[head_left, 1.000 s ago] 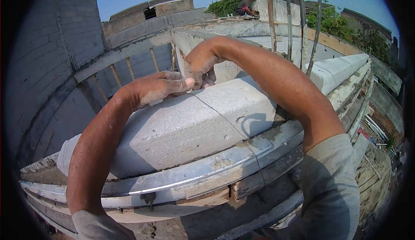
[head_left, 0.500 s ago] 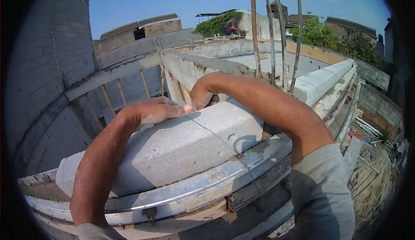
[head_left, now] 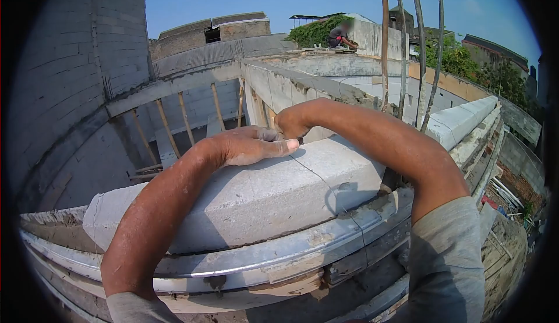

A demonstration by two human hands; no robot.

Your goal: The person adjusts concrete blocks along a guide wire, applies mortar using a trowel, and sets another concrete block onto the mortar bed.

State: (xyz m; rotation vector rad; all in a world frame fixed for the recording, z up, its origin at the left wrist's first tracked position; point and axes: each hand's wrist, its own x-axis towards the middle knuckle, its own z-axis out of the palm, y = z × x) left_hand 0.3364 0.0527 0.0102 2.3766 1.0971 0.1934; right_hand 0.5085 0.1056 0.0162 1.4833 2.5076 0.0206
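A long pale block [head_left: 262,201] with a sloped top lies on the ledge. A thin dark wire [head_left: 326,184] runs from the hands down over its front face. My left hand [head_left: 250,145] rests at the block's upper edge, its thumb stretched over the top beside the wire; its other fingers reach behind and are partly hidden. My right hand [head_left: 291,122] is bent down at the block's far edge, right against the left one, with its fingers mostly hidden behind the edge. What either hand holds there is not visible.
Metal rods [head_left: 404,49] stand upright beyond the right forearm. A second pale block [head_left: 463,122] lies at the right. Curved metal strips [head_left: 233,263] run along the ledge below. Another person [head_left: 340,36] crouches on a far wall. Wooden poles [head_left: 167,126] stand down at the left.
The view has shifted, so the scene sits further right and the hands appear further right. Both hands stay together at the block's far edge.
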